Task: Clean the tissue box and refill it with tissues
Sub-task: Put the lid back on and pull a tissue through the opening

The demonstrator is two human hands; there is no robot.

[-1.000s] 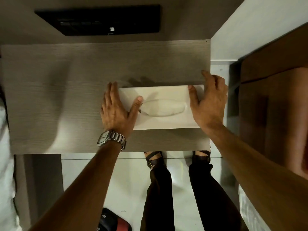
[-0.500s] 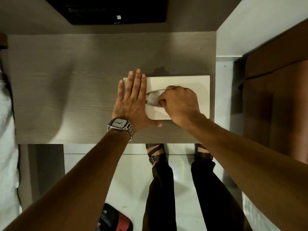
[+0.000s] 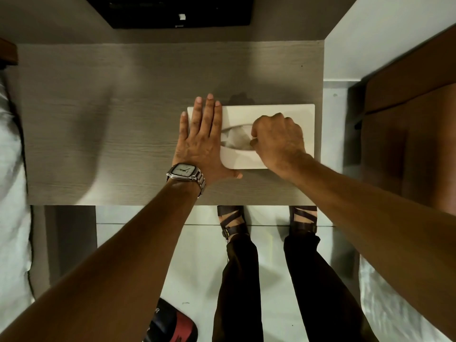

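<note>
A white tissue box [image 3: 278, 109] lies flat on the grey wooden table [image 3: 111, 124], near its right edge. My left hand [image 3: 202, 139] rests flat on the box's left end, fingers spread and pointing away from me, a metal watch on the wrist. My right hand [image 3: 278, 139] is curled over the oval slot in the box's top, its fingertips pinched on the white tissue [image 3: 234, 139] that shows crumpled in the opening. The right hand hides the slot's right half.
A black screen [image 3: 177, 11] hangs on the wall behind the table. A brown wooden panel [image 3: 414, 114] stands to the right, white bedding [image 3: 12, 169] to the left. My legs and sandals are below the table's front edge, with a black and red object [image 3: 172, 324] on the floor.
One second ago both hands held the box's ends. The right hand moved onto the slot and pinched the tissue; the left hand laid flat on the box's left end. Little changed since half a second ago.
</note>
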